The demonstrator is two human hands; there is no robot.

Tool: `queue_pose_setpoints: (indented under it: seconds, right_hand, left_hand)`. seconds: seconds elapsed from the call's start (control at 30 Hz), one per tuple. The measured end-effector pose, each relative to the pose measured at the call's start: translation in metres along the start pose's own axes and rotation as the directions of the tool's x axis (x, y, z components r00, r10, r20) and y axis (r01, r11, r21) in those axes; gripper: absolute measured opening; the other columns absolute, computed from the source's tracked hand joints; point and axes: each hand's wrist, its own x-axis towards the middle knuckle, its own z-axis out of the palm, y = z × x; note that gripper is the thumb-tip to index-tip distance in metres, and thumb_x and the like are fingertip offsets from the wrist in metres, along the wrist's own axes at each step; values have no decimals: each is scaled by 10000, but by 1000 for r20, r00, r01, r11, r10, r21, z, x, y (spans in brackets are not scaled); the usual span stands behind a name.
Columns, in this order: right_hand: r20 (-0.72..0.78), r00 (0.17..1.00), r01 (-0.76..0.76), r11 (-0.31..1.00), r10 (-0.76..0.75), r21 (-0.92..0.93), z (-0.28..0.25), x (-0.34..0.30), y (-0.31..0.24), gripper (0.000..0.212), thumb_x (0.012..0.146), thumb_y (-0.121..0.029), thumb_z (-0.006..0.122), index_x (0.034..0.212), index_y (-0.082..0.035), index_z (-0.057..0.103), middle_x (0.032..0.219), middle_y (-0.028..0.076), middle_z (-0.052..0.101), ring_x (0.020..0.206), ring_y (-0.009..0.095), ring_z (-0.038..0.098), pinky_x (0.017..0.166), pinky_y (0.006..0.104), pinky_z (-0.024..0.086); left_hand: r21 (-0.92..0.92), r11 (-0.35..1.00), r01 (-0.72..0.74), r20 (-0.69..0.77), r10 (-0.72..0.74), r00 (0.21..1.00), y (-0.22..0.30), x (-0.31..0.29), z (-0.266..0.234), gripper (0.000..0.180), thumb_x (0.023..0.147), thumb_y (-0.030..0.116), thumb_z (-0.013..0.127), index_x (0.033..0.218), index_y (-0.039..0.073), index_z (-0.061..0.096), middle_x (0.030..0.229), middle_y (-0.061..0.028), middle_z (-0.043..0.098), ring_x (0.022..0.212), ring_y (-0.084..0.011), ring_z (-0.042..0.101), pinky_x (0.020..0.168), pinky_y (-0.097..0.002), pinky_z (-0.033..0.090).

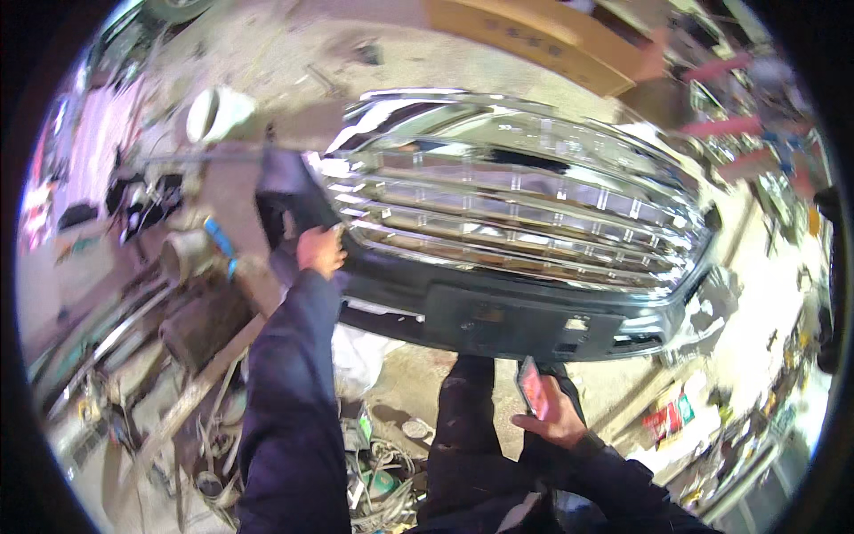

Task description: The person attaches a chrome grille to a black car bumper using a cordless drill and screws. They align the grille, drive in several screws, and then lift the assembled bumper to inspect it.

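Observation:
A dark car front bumper point(525, 325) with a large chrome grille point(516, 209) spans the middle, in front of my legs. My left hand point(322, 251) grips the bumper's left end, with its fingers curled over the edge. Below the bumper's lower edge, near my knee, my right hand point(560, 416) is closed on a flat rectangular red-faced thing point(531, 389) with a grey rim. Its exact kind is blurred. The right hand is apart from the bumper.
A long cardboard box point(543, 44) lies beyond the grille. At the far left stands a white bucket-like container point(218, 114). A wooden plank point(191, 400), coiled cables point(391, 481) and a white plastic bag point(358, 356) crowd the near left. Mixed parts and a red packet point(667, 418) line the right.

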Motion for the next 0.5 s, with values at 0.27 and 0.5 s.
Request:
queue_pose_setpoints:
  seconds: [0.27, 0.5]
  right_hand:
    - [-76, 997, -11, 991, 21, 130, -11, -21, -7, 737, 815, -427, 911, 1268, -12, 503, 1122, 171, 647, 1069, 285, 649, 955, 393, 504]
    - [-90, 977, -121, 847, 195, 517, -14, -59, 7, 638, 835, -275, 894, 1248, -8, 487, 1091, 150, 638, 1063, 224, 643, 936, 358, 504]
  left_hand:
    - [89, 977, -193, -104, 201, 974, -42, 10, 2, 329, 992, 385, 724, 888, 93, 614, 646, 3, 525, 445, -143, 472, 396, -310, 399]
    - [188, 878, -440, 150, 417, 896, -128, -119, 58, 398, 1038, 336, 650, 773, 39, 643, 705, -36, 627, 638, -177, 568, 596, -373, 444]
